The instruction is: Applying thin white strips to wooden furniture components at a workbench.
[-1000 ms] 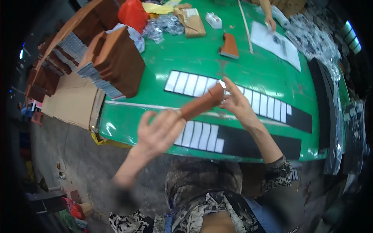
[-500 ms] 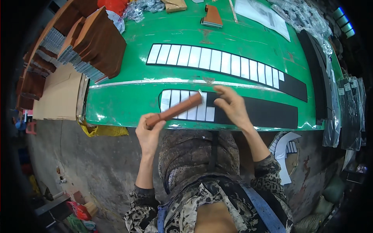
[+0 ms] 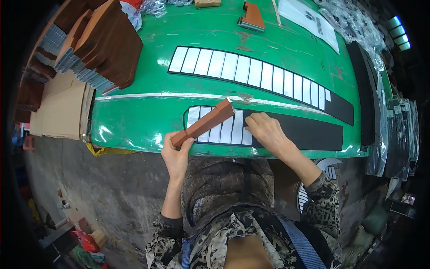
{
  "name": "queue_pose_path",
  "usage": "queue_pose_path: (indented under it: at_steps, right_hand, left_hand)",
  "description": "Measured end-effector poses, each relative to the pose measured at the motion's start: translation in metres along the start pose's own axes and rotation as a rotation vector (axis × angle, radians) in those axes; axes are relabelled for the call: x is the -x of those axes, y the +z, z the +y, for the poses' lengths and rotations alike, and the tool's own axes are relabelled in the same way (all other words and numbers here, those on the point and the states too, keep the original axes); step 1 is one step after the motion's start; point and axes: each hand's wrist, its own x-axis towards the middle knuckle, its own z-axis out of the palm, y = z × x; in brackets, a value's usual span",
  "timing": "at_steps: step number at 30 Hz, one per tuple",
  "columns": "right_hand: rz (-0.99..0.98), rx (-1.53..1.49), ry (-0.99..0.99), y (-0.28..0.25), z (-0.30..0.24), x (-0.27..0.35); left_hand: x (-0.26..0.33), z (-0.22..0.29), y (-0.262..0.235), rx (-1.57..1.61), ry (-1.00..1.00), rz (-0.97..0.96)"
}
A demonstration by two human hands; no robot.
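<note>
My left hand (image 3: pixel 176 152) is closed around the narrow end of a long reddish-brown piece (image 3: pixel 207 123). This piece slants up and to the right, its wider end pale and metallic-looking at the tip. Below it lies a black strip (image 3: pixel 309 131) with white rectangular patches along its left part. My right hand (image 3: pixel 265 131) is at that strip, fingers pinched together at the right end of the white patches; what they grip, if anything, is hidden. Farther back, a second black strip (image 3: pixel 341 112) bears a longer row of white patches (image 3: pixel 228 66).
Brown pieces with metallic ends are stacked (image 3: pixel 109 49) at the left beside cardboard (image 3: pixel 58 107). A single brown piece (image 3: pixel 253 17) lies at the back of the green table (image 3: pixel 134 119). Black strips (image 3: pixel 363 89) and clear plastic wrapping (image 3: pixel 354 22) line the right side.
My right hand has come down from above the near strip, and its fingers have closed at the patches. My left hand still holds the brown piece, its wide end now slightly higher.
</note>
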Motion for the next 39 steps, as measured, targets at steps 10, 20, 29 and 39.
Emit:
queue_pose_path:
  at_steps: [10, 20, 29, 39]
  right_hand:
    - [0.041, -0.222, 0.060, -0.007, 0.015, -0.002]
    - [-0.144, -1.486, 0.765, -0.044, -0.017, -0.011]
    - [-0.409, -1.994, 0.688, -0.040, -0.058, -0.053]
    - [-0.080, -1.975, 0.761, -0.038, -0.033, -0.030]
  left_hand:
    - [0.001, -0.002, -0.001, -0.046, 0.007, -0.009]
    - [0.002, -0.007, -0.016, 0.077, 0.021, -0.091]
    - [-0.008, 0.007, -0.020, -0.222, 0.336, -0.054]
    - [-0.003, 0.009, -0.026, -0.138, 0.353, -0.171]
